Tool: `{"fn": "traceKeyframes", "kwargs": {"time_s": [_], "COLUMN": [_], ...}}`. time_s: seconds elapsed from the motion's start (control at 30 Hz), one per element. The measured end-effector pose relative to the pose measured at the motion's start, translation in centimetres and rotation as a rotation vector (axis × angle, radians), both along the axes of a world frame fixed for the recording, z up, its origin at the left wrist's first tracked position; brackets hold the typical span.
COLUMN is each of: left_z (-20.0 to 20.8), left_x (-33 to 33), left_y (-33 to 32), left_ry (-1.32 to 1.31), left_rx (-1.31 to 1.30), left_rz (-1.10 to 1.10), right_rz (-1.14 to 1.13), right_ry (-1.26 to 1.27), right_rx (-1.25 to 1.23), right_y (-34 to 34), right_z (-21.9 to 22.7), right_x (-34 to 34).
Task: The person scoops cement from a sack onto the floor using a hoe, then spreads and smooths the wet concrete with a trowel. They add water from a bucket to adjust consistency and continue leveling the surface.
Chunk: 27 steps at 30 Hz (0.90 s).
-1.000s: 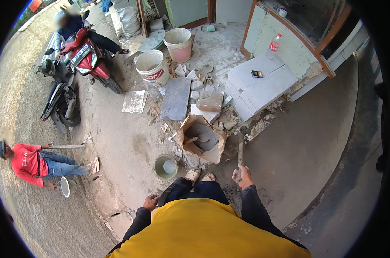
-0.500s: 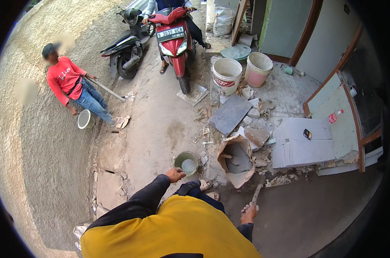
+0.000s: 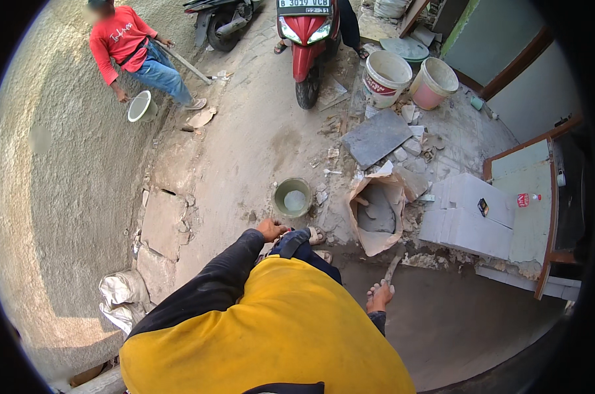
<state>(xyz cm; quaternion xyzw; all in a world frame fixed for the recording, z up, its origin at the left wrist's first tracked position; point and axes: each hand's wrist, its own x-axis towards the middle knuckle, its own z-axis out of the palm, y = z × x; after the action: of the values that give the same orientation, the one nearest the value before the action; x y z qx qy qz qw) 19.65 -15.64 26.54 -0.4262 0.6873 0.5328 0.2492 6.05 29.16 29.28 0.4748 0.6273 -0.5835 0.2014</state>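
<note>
Just on the near side of the paper sack (image 3: 374,241), the right hand (image 3: 379,295), the nearer one, grips a stick (image 3: 392,268) pointing away toward its right corner. Left of the sack, the left hand (image 3: 269,229) looks curled; I can't tell on what. A bucket (image 3: 278,196) stands left too, a slab (image 3: 376,138) beyond, white blocks (image 3: 465,213) right.

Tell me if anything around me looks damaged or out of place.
Yes. Jagged grey-white rubble chunks lie loose beside the dark grey rectangular slab, beyond the open brown paper sack, like breakage. Past your right hand, the rough pale masonry edge under the smooth white block platform looks ragged and crumbled.
</note>
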Motion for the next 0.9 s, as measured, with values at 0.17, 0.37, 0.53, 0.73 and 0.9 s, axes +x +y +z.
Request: {"fn": "traceKeyframes", "kwargs": {"time_s": [0.17, 0.37, 0.53, 0.73, 0.9], "left_z": [-1.1, -1.9, -1.1, -0.3, -2.6], "left_x": [4.9, 10.2, 11.1, 10.6, 11.4], "left_y": [0.5, -0.7, -2.2, 0.1, 2.8], "left_ry": [0.003, 0.017, -0.109, 0.219, -0.023], "left_rx": [0.046, -0.196, -0.177, -0.178, -0.032], "left_rz": [0.12, 0.322, 0.447, 0.606, 0.607], "right_rz": [0.054, 0.056, 0.116, 0.292, 0.313], "right_ry": [-0.01, 0.004, -0.067, -0.038, -0.053], "right_rx": [0.006, 0.04, 0.075, 0.211, 0.168], "right_y": [-0.3, 1.0, 4.8, 7.4, 5.8], "right_z": [0.2, 0.3, -0.4, -3.2, -4.6], "right_x": [0.2, 0.8, 0.6, -0.5, -1.6]}}
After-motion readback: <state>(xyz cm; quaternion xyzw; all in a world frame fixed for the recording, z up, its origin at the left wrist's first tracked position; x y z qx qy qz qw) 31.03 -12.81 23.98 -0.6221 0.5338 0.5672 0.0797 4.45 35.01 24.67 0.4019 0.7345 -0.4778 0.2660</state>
